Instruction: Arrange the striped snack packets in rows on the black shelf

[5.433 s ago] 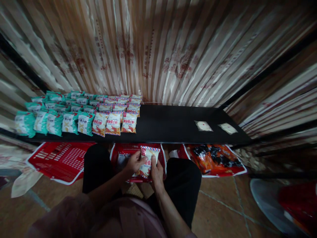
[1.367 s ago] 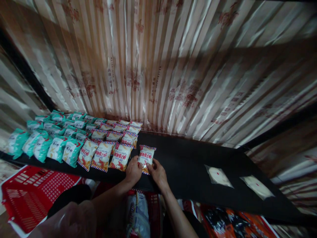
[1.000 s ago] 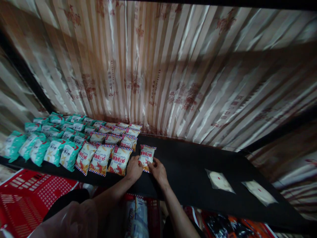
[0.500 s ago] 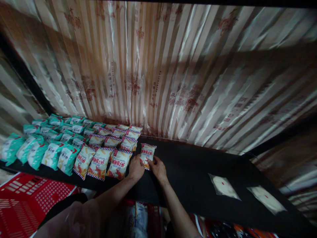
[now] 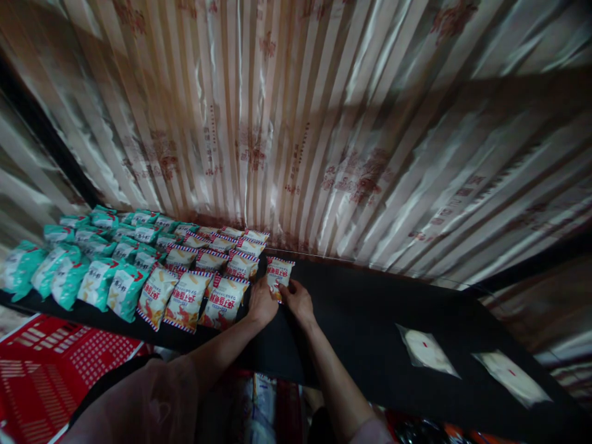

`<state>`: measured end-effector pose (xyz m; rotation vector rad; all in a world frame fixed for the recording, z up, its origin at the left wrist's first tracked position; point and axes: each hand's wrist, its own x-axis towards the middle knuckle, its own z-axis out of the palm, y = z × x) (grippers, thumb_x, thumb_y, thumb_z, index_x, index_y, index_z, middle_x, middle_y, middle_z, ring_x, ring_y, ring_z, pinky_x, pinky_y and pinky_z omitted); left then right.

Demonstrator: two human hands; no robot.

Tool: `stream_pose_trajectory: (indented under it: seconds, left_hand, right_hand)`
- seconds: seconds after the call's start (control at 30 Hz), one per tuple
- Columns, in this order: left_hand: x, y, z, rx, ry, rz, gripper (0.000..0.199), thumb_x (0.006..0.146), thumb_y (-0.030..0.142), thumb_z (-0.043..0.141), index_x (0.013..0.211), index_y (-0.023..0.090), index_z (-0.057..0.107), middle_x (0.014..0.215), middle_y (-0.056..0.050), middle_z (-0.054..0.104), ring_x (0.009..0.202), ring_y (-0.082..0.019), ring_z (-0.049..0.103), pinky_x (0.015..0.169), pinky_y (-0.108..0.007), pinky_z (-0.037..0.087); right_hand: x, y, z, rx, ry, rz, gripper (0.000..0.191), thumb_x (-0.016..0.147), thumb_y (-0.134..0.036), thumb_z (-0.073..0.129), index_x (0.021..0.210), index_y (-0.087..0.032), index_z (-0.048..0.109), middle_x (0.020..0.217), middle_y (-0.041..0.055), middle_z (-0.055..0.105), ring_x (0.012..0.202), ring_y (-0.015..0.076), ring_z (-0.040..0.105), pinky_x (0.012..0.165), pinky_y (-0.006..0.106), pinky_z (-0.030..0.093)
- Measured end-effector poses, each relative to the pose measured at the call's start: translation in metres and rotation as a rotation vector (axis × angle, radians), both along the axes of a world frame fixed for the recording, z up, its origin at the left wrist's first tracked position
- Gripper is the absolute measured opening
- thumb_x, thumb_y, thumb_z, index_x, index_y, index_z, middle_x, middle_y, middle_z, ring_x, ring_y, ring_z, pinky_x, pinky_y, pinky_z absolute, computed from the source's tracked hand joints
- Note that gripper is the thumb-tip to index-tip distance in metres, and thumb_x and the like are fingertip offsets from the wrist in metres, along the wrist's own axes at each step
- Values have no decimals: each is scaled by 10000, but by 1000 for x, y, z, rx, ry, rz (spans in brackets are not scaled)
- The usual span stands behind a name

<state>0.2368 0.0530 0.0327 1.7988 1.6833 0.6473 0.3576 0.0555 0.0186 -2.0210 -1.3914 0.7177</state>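
Between both hands is a small white and orange snack bag (image 5: 279, 270) with red lettering and striped ends. My left hand (image 5: 263, 302) grips its lower left side, and my right hand (image 5: 297, 300) has its fingers closed on the lower right. The lower part of this bag is partly hidden by the fingers. Just left of it, matching snack bags (image 5: 224, 301) stand in rows on the black shelf (image 5: 351, 308), the closest beside my left hand.
Several teal and white snack bags (image 5: 124, 290) fill the shelf's left end. Flat clear-wrapped white packages (image 5: 428, 350) lie at right. A red plastic basket (image 5: 50, 376) sits below at left. Pleated printed sheeting (image 5: 300, 123) rises behind the shelf.
Both hands have carried the snack bag slightly farther back along the shelf, toward the pleated sheeting. The camera view has shifted a little. The standing rows look unchanged.
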Motion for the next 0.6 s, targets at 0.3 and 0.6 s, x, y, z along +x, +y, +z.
stream_pose_trajectory:
  seconds: [0.3, 0.6]
  left_hand:
    - [9, 12, -15, 19, 18, 0, 512, 787, 82, 457, 1293, 17, 408, 1373, -223, 407, 1316, -287, 341, 1101, -360, 251]
    - [17, 16, -15, 49, 112, -1, 565, 797, 89, 447, 1348, 13, 347, 1431, -213, 340, 1351, -272, 289, 1123, -368, 236]
  right_hand:
    - [2, 14, -2, -4, 19, -2, 444, 800, -422, 523, 1136, -144, 611, 981, 108, 693, 891, 227, 648, 721, 277, 451]
    - [0, 30, -4, -11, -41, -20, 401, 819, -392, 511, 1131, -159, 607, 954, 81, 699, 846, 198, 652, 693, 257, 446]
